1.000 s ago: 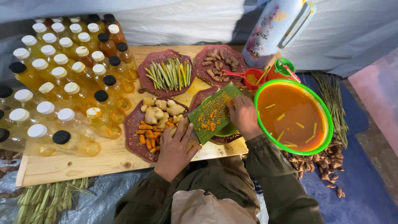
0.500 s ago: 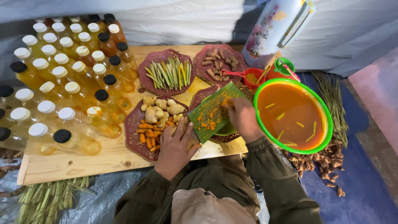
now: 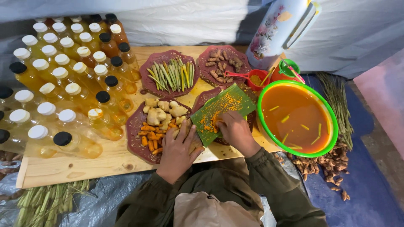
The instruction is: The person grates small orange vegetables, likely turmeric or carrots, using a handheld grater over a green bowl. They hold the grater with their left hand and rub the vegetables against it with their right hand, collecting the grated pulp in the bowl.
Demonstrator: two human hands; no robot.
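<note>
A green flat grater (image 3: 223, 110) dotted with orange gratings lies tilted over a dark red plate (image 3: 206, 98). My left hand (image 3: 179, 149) holds the grater's lower left edge, resting over a plate (image 3: 134, 132) of ginger pieces (image 3: 162, 111) and small orange roots (image 3: 151, 135). My right hand (image 3: 235, 130) presses on the grater's lower right part, fingers curled; whatever it holds is hidden. A green basin (image 3: 297, 118) of orange liquid with floating yellow strips sits just right of the hands.
Several capped bottles of yellow liquid (image 3: 63, 86) fill the left of the wooden board (image 3: 105, 162). Plates of lemongrass stalks (image 3: 170, 75) and brown roots (image 3: 222, 65), a red scoop (image 3: 252, 79), a flowered flask (image 3: 280, 31). Loose roots (image 3: 326, 164) and grass bundles (image 3: 42, 201) on the ground.
My right hand has slid a little down and left along the grater. My left hand keeps its hold on the grater's edge.
</note>
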